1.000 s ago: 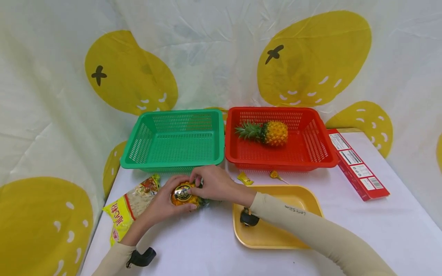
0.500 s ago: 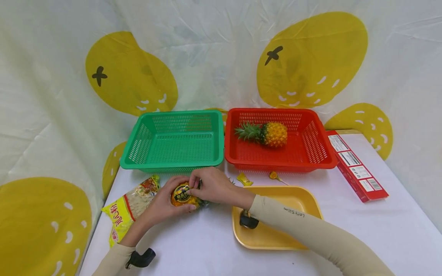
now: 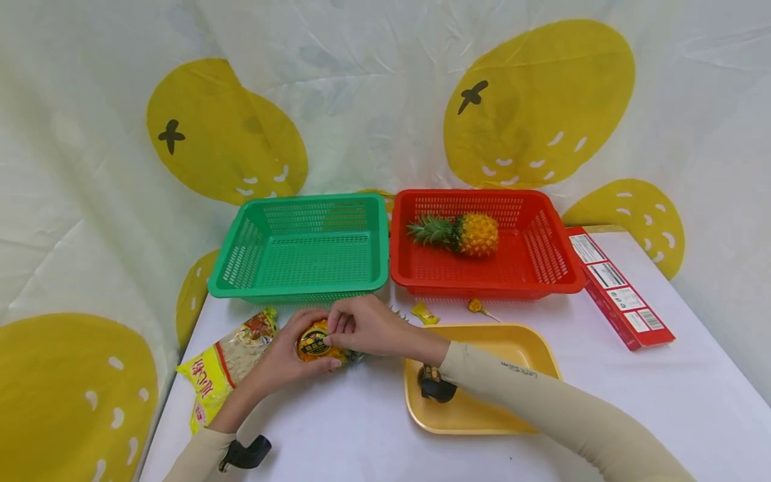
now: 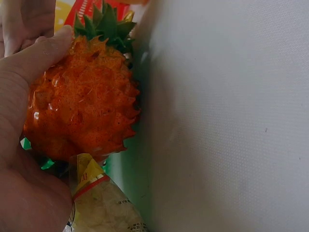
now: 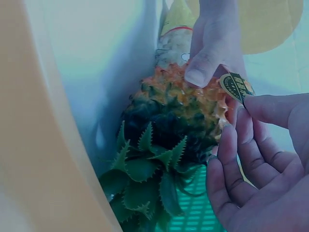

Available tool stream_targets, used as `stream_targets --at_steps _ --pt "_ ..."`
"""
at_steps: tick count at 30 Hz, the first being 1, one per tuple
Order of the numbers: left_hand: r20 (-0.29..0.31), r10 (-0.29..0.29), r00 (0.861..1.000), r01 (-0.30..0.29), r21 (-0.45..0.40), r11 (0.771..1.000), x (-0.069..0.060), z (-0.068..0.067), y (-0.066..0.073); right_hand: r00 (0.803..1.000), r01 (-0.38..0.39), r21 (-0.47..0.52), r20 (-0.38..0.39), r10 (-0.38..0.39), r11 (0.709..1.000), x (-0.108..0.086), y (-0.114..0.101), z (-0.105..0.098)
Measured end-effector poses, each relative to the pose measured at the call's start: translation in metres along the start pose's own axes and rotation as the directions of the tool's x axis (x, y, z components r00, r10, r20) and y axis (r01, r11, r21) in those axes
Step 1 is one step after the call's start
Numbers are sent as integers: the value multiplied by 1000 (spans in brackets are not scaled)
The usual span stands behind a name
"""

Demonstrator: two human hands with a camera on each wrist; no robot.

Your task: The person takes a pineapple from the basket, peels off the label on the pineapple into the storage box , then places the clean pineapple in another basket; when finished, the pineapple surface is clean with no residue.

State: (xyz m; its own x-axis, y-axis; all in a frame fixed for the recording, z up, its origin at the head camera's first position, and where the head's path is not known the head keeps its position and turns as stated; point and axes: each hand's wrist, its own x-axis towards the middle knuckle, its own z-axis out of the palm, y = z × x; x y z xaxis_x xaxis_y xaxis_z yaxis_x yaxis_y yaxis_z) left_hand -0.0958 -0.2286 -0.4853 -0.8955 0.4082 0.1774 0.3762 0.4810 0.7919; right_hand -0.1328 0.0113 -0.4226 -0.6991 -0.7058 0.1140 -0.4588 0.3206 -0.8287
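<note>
On the table, in front of the green basket, a small orange-yellow pineapple (image 3: 306,340) lies with its spiky green crown to the right. My left hand (image 3: 292,355) grips it by the body, thumb along the near side. A black-and-gold sticker (image 5: 235,87) sits on its skin, with the edge nearest the right hand standing up. The right hand (image 3: 367,327) pinches that edge between thumb and forefinger, its other fingers curled beneath. In the left wrist view the pineapple's glossy orange side (image 4: 84,101) fills the space beside the thumb.
Behind stand a green basket (image 3: 301,293) and a red basket (image 3: 482,289) with another pineapple (image 3: 478,234). A yellow tray (image 3: 470,423) lies under the right forearm. A noodle bag (image 3: 211,375), a yellow wrapped sweet (image 3: 425,313), a lollipop (image 3: 476,306) and a red box (image 3: 623,291) lie around.
Both hands stay on the pineapple. The right hand has shifted only slightly at the sticker, and the sticker's face looks a little turned. Baskets and other things have not moved.
</note>
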Motion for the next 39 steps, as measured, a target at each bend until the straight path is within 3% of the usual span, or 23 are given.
stream_targets --at_steps 15,30,39 --pt "7 5 1000 -5 -3 1000 0 -1 -4 998 -31 18 -51 32 999 -27 -4 -33" --pt "0 12 1000 -12 12 1000 -1 1 -4 983 -122 53 -135 128 991 -80 18 -64" --pt "1 1 1000 -1 19 1000 -1 0 -2 973 -181 37 -137 184 983 -113 33 -76"
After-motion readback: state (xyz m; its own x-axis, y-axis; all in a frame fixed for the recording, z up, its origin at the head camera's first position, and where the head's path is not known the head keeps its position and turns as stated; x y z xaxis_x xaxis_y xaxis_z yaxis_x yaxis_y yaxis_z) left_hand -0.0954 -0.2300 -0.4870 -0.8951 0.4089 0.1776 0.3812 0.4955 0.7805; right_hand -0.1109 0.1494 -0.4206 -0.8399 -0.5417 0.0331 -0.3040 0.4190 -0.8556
